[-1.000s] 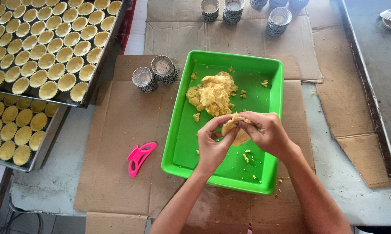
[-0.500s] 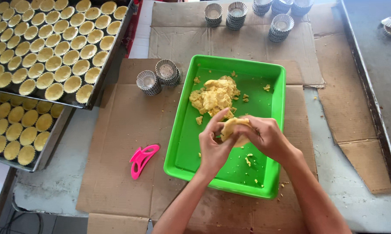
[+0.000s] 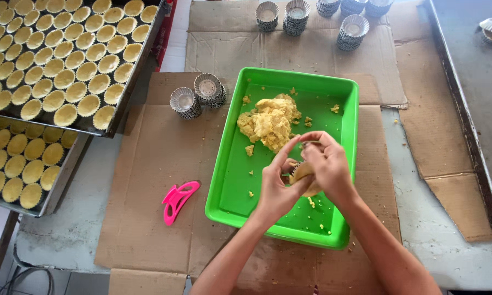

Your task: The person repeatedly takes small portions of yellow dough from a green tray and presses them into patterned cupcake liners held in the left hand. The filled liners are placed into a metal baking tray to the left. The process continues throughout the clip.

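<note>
Both hands, left (image 3: pixel 276 188) and right (image 3: pixel 328 166), grip one dough-filled tart mould (image 3: pixel 303 176) over green tray (image 3: pixel 344 164), dough pile (image 3: pixel 270 121) just beyond.

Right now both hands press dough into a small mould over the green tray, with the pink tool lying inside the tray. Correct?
Not quite. In the head view the pink tool lies on the cardboard left of the green tray, not inside it. The hands, left and right, do work the small mould over the tray.

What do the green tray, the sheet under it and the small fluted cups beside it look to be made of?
Green tray: likely plastic, smooth and slightly glossy, with moulded rounded corners. Sheet under it: brown corrugated cardboard, matte, with fold creases and torn edges. Fluted cups: probably thin metal, grey with a dull shine and pleated walls, stacked.
</note>
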